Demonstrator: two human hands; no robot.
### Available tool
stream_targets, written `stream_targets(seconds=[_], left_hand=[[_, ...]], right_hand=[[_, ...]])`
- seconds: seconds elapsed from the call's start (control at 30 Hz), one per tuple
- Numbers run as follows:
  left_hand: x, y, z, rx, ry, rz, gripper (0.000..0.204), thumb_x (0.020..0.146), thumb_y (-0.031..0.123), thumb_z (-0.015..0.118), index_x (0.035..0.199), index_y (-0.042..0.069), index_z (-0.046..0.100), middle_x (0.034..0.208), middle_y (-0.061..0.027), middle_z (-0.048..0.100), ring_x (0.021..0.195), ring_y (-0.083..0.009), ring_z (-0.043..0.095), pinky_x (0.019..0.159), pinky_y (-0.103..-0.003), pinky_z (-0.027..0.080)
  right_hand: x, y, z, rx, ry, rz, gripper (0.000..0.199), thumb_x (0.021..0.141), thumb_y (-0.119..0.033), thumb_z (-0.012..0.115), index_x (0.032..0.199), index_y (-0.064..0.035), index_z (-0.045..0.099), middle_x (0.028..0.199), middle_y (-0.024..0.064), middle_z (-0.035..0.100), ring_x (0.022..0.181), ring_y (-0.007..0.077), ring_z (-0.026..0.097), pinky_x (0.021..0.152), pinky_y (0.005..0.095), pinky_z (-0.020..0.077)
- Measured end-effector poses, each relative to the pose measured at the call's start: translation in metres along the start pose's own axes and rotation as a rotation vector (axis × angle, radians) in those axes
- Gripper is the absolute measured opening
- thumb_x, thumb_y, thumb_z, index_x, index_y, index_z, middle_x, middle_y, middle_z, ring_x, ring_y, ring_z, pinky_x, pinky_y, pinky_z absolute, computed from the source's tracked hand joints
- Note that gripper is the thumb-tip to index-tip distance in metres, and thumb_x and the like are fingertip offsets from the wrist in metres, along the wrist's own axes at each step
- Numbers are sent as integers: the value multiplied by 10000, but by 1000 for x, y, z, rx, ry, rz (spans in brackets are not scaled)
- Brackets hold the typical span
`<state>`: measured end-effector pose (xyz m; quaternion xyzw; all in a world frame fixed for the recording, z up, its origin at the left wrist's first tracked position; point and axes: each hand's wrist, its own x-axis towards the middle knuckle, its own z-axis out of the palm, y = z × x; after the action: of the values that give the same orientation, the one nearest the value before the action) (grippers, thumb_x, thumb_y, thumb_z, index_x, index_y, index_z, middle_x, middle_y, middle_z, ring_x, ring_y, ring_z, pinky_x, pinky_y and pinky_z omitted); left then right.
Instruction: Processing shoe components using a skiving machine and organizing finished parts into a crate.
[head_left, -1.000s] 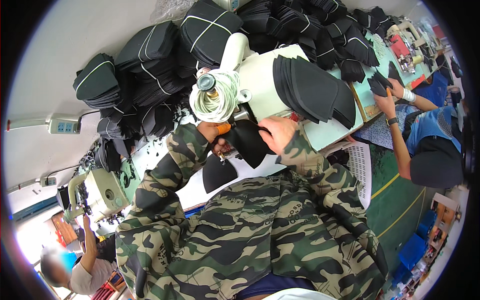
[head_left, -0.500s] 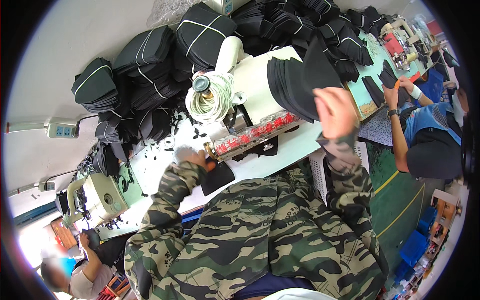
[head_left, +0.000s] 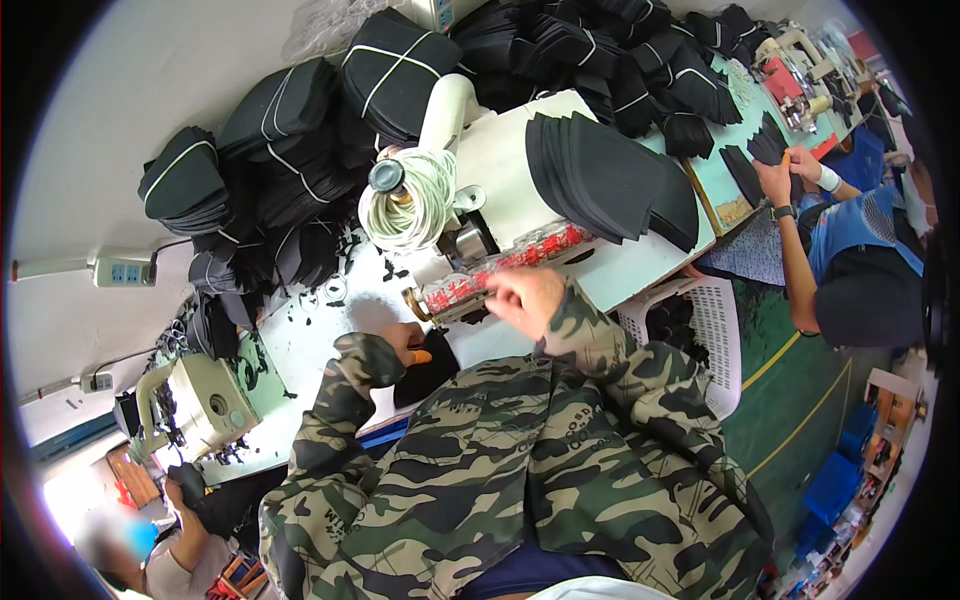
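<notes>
Touching a black cut panel (head_left: 430, 372) with the left hand (head_left: 402, 342), unclear whether gripping, and hovering with the right hand (head_left: 527, 300) loosely spread near the cream machine (head_left: 505, 150).

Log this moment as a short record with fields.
Left hand: at a black piece, grip unclear; orange cover on one digit
Right hand: before the cream machine, fingers blurred
On machine: fanned black pieces
Behind machine: black bundles, white ties
Right of person: white perforated basket
Others: one person at left, another at right
</notes>
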<state>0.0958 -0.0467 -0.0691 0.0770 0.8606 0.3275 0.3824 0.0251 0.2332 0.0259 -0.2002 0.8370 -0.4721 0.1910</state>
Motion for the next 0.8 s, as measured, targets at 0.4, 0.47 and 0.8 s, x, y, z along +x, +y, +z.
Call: stream_targets(seconds=[0.4, 0.47, 0.8], left_hand=[[2, 68, -53, -832, -273, 281, 119, 871, 115, 576, 909, 7, 607, 776, 37, 579, 703, -29, 490, 622, -204, 413], [4, 80, -58, -895, -199, 156, 136, 876, 135, 567, 922, 16, 613, 750, 44, 584, 668, -30, 495, 604, -207, 416], [4, 70, -68, -1003, -104, 183, 177, 873, 106, 561, 996, -10, 611, 840, -2, 626, 745, -50, 557, 672, -199, 450]], right_hand=[[81, -138, -63, -27, 279, -730, 237, 811, -45, 550, 1041, 8, 570, 927, 155, 627, 843, 282, 613, 717, 325, 478], [103, -135, -60, -104, 238, -811, 166, 811, -27, 555, 967, 13, 595, 854, 139, 639, 795, 269, 625, 690, 300, 491], [34, -4, 8, 242, -283, 118, 210, 832, -168, 600, 742, 21, 586, 621, 45, 580, 583, 70, 541, 514, 241, 430]])
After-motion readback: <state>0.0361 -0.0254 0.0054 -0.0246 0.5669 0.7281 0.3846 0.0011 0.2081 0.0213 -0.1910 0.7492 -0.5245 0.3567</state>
